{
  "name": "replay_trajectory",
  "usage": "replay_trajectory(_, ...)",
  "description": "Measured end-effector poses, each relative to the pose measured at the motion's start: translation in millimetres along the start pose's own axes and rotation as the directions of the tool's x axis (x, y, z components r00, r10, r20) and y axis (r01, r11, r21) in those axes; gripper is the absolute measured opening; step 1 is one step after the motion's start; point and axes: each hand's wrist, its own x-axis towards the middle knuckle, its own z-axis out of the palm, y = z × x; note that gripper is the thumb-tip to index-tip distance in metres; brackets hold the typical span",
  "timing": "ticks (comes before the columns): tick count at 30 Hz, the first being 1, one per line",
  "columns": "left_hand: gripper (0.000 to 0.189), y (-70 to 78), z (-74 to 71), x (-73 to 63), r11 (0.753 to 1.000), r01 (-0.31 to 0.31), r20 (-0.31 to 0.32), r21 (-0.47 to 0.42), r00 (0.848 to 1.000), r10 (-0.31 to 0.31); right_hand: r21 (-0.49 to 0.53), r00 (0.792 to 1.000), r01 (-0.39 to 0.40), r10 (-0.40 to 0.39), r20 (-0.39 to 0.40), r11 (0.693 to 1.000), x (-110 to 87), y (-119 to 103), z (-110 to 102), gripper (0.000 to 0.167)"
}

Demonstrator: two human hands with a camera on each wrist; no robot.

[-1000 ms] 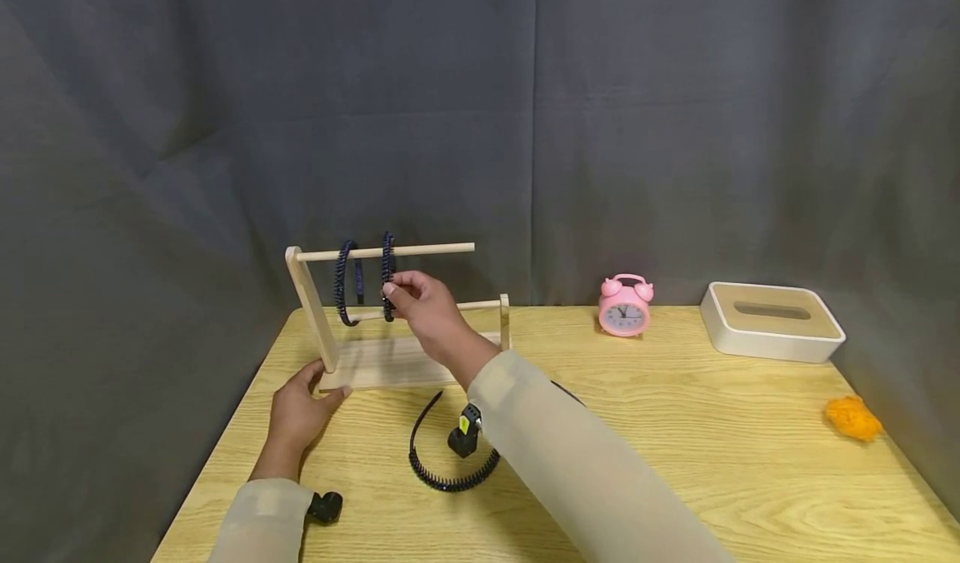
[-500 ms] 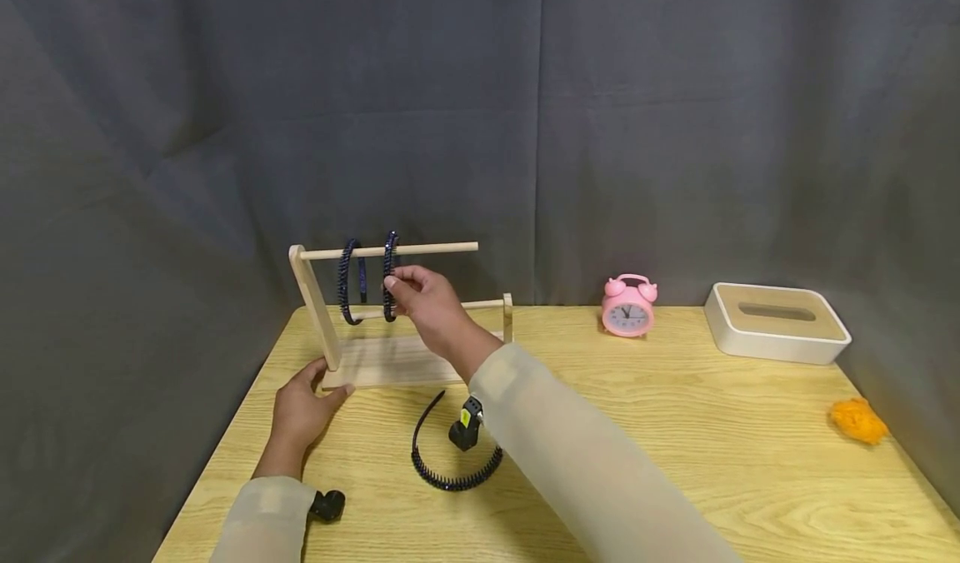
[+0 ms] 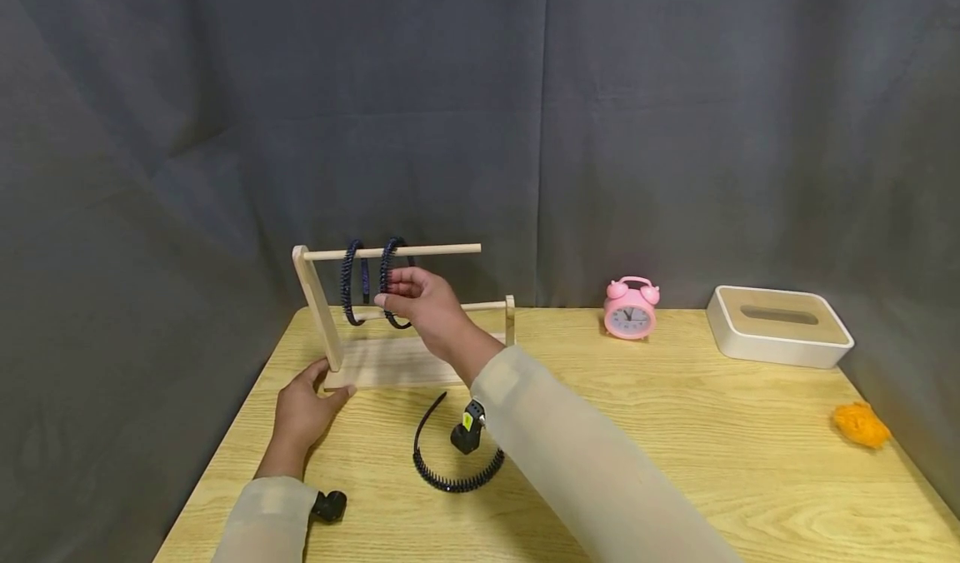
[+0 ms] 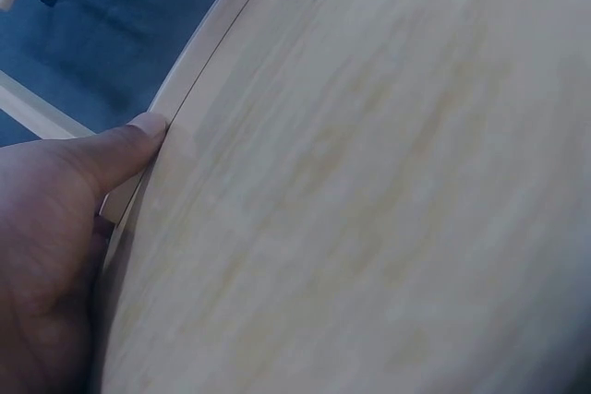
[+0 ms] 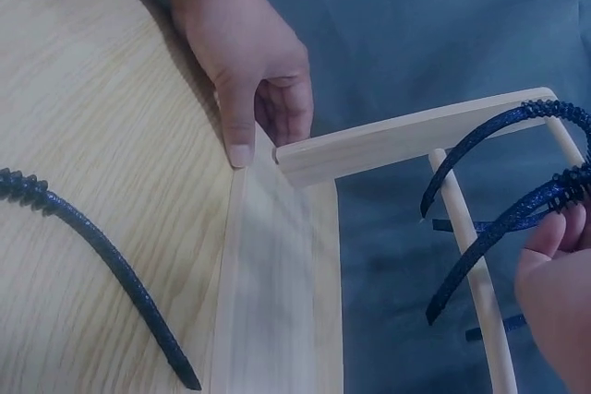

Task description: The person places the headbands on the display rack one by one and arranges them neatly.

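Observation:
A wooden hanging rack (image 3: pixel 390 363) with an upper rod and a lower rod stands at the table's back left. My left hand (image 3: pixel 303 409) grips the left front corner of its base, thumb on the front edge, as the right wrist view also shows. My right hand (image 3: pixel 435 313) pinches a dark blue toothed headband (image 3: pixel 386 271) that loops over the upper rod. To its left, a similar headband (image 3: pixel 347 284) hangs on that rod. Flat on the table in front of the rack lies another toothed headband (image 3: pixel 450 485), partly covered by my right sleeve.
Toward the back right stand a pink alarm clock (image 3: pixel 630 309) and a white tissue box (image 3: pixel 780 326) with a wooden top. An orange crumpled thing (image 3: pixel 861 425) lies near the table's right edge. Dark curtain (image 3: pixel 480 113) hangs behind the table.
The pinched headband has turned on the rod, from nearly edge-on to showing its other arm, and my right fingers have spread a little along it. My left hand stays at the base corner.

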Motion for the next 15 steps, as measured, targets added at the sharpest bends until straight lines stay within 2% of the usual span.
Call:
replay_trajectory(6,0.077,0.5,1.0,-1.4,1.000,0.002,-0.004,-0.013,1.000,-0.002,-0.060,0.999,0.025,-0.027,-0.046,0.998,-1.9,-0.7,0.3,0.034)
replay_trajectory(15,0.076,2.7,0.9,-2.2,1.000,0.008,-0.011,-0.011,1.000,-0.008,0.022,0.996,0.049,-0.047,-0.077,0.999,3.8,-6.6,8.4,0.032)
